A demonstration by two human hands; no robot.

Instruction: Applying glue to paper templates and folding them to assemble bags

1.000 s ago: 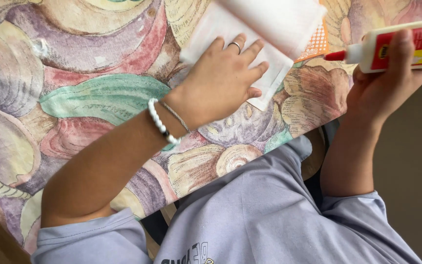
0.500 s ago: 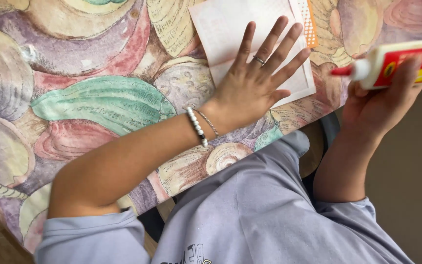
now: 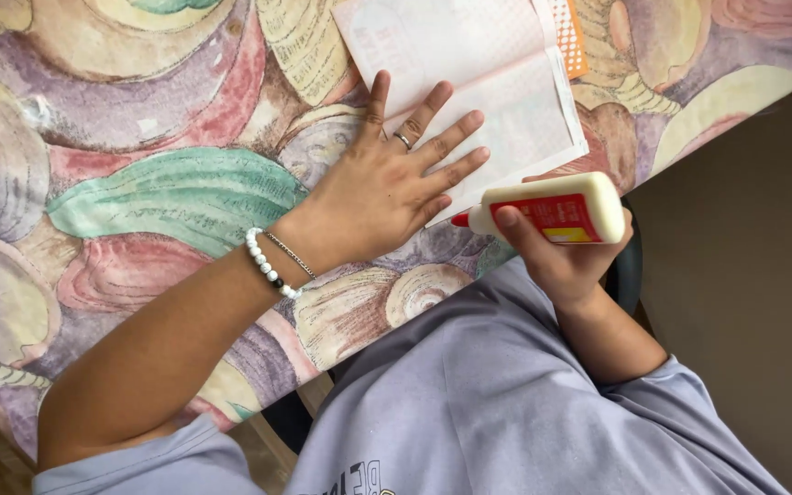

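Lilac cloth of your shirt (image 3: 506, 403) fills the near edge, and just beyond it your right hand (image 3: 566, 257) is wrapped tight round the glue bottle (image 3: 552, 209). You have brought the bottle down and in from the far right; it now lies sideways above the surface's (image 3: 139, 183) edge, its red tip just off the paper's (image 3: 469, 82) near corner, so gluing looks about to begin there. Farther out, your left hand (image 3: 382, 188) lies flat with fingers spread, pinning the paper's near left part. Half a second ago it pressed higher on the sheet; a second ago its fingers were closer together. The paper now shows its whole width, with an orange sheet (image 3: 570, 37) peeking from under its far right.
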